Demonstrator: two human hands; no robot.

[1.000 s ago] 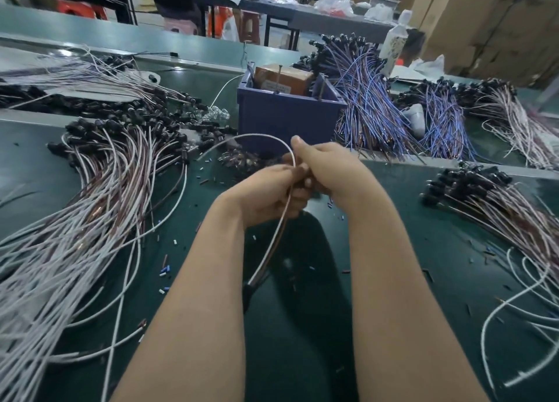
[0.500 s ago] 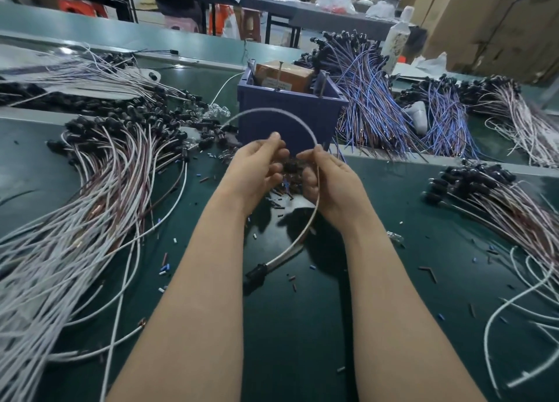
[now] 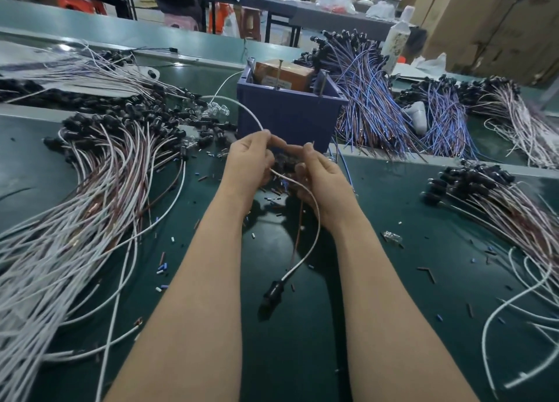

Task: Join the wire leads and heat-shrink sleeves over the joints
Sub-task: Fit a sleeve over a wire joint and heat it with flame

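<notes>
So this is me at the green bench (image 3: 302,356), both hands up in the middle of the frame, right in front of the blue bin (image 3: 290,117). My left hand (image 3: 249,162) has the white wire (image 3: 316,217) pinched between thumb and forefinger, and the other fingers are curled in under it. From that pinch one stretch arcs away toward the upper left. The other stretch comes out low between my hands, loops down past my right wrist, and ends in the black connector (image 3: 272,295), lower centre, down by the bench top. A skinny brown lead (image 3: 298,235) hangs alongside that loop.

My right hand (image 3: 322,181) has thumb and forefinger pressed together on a thin lead end (image 3: 313,143) that just pokes up above them. Honestly too small to tell which wire it belongs to.

Loose sleeve bits (image 3: 163,268) are scattered over the bench. There's a big white-and-brown bundle (image 3: 90,196) on the left, another bundle (image 3: 508,202) on the right, and blue wires (image 3: 369,99) beside the bin. A brown box (image 3: 284,73) sits in the bin.
</notes>
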